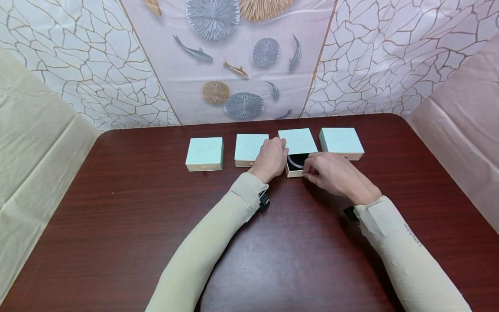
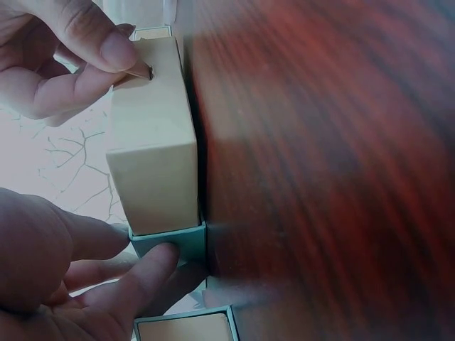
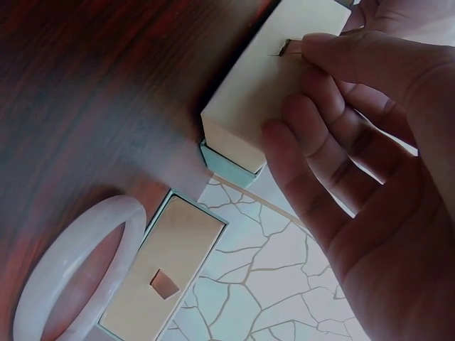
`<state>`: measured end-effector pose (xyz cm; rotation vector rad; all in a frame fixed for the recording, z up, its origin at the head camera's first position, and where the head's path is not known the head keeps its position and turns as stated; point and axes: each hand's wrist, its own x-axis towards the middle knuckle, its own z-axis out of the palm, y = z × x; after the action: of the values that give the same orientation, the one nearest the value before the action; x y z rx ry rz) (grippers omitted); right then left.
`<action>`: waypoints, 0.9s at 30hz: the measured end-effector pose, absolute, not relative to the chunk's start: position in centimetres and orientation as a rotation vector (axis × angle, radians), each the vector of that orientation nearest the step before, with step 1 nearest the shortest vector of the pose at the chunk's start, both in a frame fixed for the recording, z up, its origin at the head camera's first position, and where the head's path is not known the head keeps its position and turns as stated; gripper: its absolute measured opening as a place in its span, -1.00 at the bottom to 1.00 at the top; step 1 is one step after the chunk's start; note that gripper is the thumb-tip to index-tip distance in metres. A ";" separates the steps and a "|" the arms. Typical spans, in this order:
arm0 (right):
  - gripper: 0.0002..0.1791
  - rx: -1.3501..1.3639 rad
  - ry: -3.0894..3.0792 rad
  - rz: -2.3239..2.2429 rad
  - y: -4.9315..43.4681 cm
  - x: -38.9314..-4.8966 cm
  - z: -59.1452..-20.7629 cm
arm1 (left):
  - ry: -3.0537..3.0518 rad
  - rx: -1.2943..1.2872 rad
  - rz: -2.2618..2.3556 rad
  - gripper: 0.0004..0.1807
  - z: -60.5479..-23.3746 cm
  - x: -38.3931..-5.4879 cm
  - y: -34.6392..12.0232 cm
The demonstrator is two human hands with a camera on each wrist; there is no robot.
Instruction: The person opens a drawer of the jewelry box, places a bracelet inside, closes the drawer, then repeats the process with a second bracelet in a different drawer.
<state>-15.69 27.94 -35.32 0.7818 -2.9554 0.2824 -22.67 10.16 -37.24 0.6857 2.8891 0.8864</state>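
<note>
Third from the left in a row stands a mint-green box (image 1: 297, 141) with its cream drawer (image 2: 153, 128) slid partly out toward the person. Inside the drawer, a pale bangle (image 1: 292, 164) lies on black lining, partly covered by the box top. My left hand (image 1: 271, 158) grips the mint sleeve at its left side, thumb and fingers at its edges. With thumb and index finger, my right hand (image 1: 337, 173) pinches the small pull tab (image 3: 293, 47) on the drawer front. Another whitish bangle (image 3: 50, 273) shows at the lower left of the right wrist view.
Two closed mint boxes stand to the left, the outer one (image 1: 204, 149) and one (image 1: 249, 145) close by my left hand. A closed box (image 1: 341, 141) is on the right. Beneath everything is a dark red-brown wooden table (image 1: 117, 208), with patterned cloth (image 1: 241, 52) behind.
</note>
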 end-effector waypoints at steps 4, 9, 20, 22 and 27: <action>-0.81 0.782 -2.946 0.278 27.9 -15.8 -35.4 | 2.890 0.684 0.887 -0.68 -37.2 -22.7 10.1; -0.83 0.767 -2.954 0.272 27.9 -15.8 -35.4 | 2.881 0.690 0.902 -0.67 -37.2 -22.6 10.1; -0.83 0.755 -2.954 0.271 27.9 -15.8 -35.4 | 2.887 0.702 0.899 -0.67 -37.2 -22.6 10.1; -0.83 0.758 -2.951 0.269 27.9 -15.8 -35.4 | 2.891 0.701 0.896 -0.67 -37.2 -22.6 10.1; -0.84 0.757 -2.948 0.269 27.9 -15.9 -35.5 | 2.896 0.703 0.888 -0.67 -37.2 -22.6 10.1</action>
<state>-15.86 27.86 -35.48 0.7570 -2.9484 0.2690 -22.64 10.10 -37.23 0.7030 2.8960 0.8883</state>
